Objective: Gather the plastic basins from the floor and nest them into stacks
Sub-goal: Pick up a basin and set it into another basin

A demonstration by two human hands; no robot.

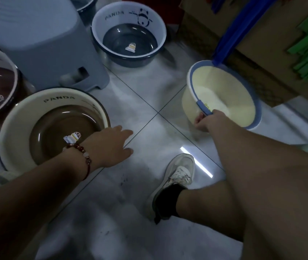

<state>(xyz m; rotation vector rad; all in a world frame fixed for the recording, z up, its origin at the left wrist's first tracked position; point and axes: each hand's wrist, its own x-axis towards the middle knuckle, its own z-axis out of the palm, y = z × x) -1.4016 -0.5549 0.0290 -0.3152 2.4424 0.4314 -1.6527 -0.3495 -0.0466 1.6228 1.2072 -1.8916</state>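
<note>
So the right hand (203, 121) has its grip curled around the blue rim of the cream basin (222, 98), pinching it at the near edge. That basin is tipped up on its side, mouth facing left and toward the camera, bottom pointing off to the cardboard box (262, 53) behind it, far edge down near the floor (149, 91). The left hand (112, 147) is loose, fingers stretched out flat over the tile, holding nothing, just past the edge of the brown PANDA basin (36, 113). A blue-grey PANDA basin (128, 34) sits upright farther back, next to a grey plastic stool (46, 40). Pale glossy tiles with dark grout lines, plus a white sneaker (175, 181) planted mid-floor.
</note>
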